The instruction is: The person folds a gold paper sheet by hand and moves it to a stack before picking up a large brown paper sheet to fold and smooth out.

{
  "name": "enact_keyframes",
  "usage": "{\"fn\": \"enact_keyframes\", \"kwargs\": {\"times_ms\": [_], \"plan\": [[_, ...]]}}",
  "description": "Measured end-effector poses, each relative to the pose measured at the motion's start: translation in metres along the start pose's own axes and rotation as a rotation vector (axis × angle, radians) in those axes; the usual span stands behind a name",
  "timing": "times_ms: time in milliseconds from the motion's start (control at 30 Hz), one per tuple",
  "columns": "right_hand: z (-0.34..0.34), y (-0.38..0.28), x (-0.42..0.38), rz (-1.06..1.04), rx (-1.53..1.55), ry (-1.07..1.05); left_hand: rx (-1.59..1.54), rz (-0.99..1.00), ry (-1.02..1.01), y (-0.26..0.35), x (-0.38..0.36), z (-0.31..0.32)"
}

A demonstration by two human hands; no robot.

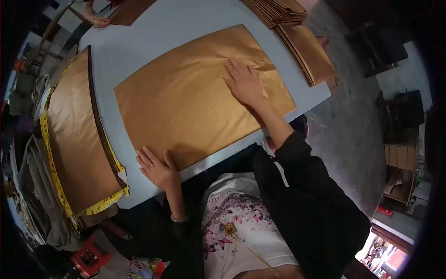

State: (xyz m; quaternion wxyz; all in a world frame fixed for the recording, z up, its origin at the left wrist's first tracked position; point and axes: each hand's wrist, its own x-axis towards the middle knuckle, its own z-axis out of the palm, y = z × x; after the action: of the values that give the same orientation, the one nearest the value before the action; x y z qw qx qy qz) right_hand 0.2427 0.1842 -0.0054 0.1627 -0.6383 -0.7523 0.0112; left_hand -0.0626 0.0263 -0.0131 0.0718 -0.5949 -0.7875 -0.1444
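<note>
The left hand (161,174) lies flat, thumb spread wide from the fingers, on the near left corner of a golden-brown sheet (181,100). The right hand (243,84) is also opened out, palm down on the sheet's right part, with creases around it; neither hand grips anything. The sheet is spread on a pale blue-grey table (106,69), directly before the person.

Its near edge runs beside the table's near edge, leaving a narrow pale strip. On the left, another strip of tabletop parts it from a brown bundle (74,135) with yellow wrapping (51,160) along its borders. On the right, tabletop shows between the sheet and a folded brown stack (304,49), widening toward the near right corner. A broader pale stretch lies past the far edge, reaching another person's hand (101,21) on a second brown sheet (130,11).

Grey floor (348,125) extends right of the table toward a shelf unit (400,169); grey fabric (39,186) is heaped beyond the bundle on the left.
</note>
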Motion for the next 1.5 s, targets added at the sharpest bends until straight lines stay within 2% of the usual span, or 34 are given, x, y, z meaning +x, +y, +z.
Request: {"fn": "enact_keyframes", "kwargs": {"times_ms": [100,133,200,233,300,367,467,533,600,633,700,767,833,967,1133,1200,1300,1400,1500], "plan": [[-0.005,0.077,0.01,0.227,0.0,0.048,-0.011,-0.024,-0.003,0.002,0.0,-0.001],[-0.008,0.085,0.011,0.211,-0.006,0.057,-0.006,-0.023,-0.013,0.002,0.0,-0.002],[-0.015,0.091,0.017,0.354,-0.053,0.034,-0.018,-0.04,-0.006,0.004,0.0,-0.003],[-0.011,0.087,0.02,0.359,-0.117,0.033,-0.024,-0.02,0.009,0.005,-0.001,-0.004],[-0.007,0.048,0.021,0.108,-0.142,0.194,-0.017,0.006,0.032,0.004,-0.002,-0.003],[-0.023,-0.024,0.021,-0.067,0.059,0.043,-0.028,-0.008,0.035,0.006,-0.002,-0.004],[-0.001,-0.107,0.008,-0.368,0.242,-0.096,-0.038,-0.014,0.019,0.006,-0.001,-0.005],[0.017,-0.126,0.003,-0.451,0.333,-0.134,-0.045,-0.026,-0.026,0.006,-0.001,-0.009],[0.026,-0.134,0.004,-0.524,0.212,-0.169,-0.042,-0.044,-0.039,0.006,-0.001,-0.009],[0.027,-0.127,0.01,-0.512,0.25,-0.171,-0.051,-0.05,-0.048,0.006,-0.001,-0.008],[0.025,-0.101,0.028,-0.43,0.091,-0.164,-0.055,-0.077,-0.059,0.007,0.0,-0.009],[0.017,-0.064,0.048,-0.298,0.125,-0.201,-0.063,-0.078,-0.072,0.007,0.001,-0.008],[0.008,-0.022,0.069,-0.091,-0.025,-0.206,-0.064,-0.092,-0.067,0.009,0.0,-0.009],[0.001,0.067,0.101,0.216,-0.021,-0.146,-0.091,-0.081,-0.035,0.009,0.0,-0.01],[-0.005,0.084,0.108,0.32,-0.103,-0.147,-0.141,-0.093,-0.077,0.011,0.001,-0.016],[0.006,0.069,0.112,0.379,-0.177,-0.159,-0.131,-0.118,-0.047,0.013,0.001,-0.017],[0.024,0.022,0.112,0.317,-0.047,-0.167,-0.163,-0.095,-0.07,0.011,0.001,-0.018],[0.023,-0.052,0.109,0.155,0.032,-0.236,-0.163,-0.084,-0.044,0.012,0.002,-0.019],[0.046,-0.12,0.109,-0.04,0.116,-0.212,-0.164,-0.086,-0.022,0.012,0.001,-0.015]]}}
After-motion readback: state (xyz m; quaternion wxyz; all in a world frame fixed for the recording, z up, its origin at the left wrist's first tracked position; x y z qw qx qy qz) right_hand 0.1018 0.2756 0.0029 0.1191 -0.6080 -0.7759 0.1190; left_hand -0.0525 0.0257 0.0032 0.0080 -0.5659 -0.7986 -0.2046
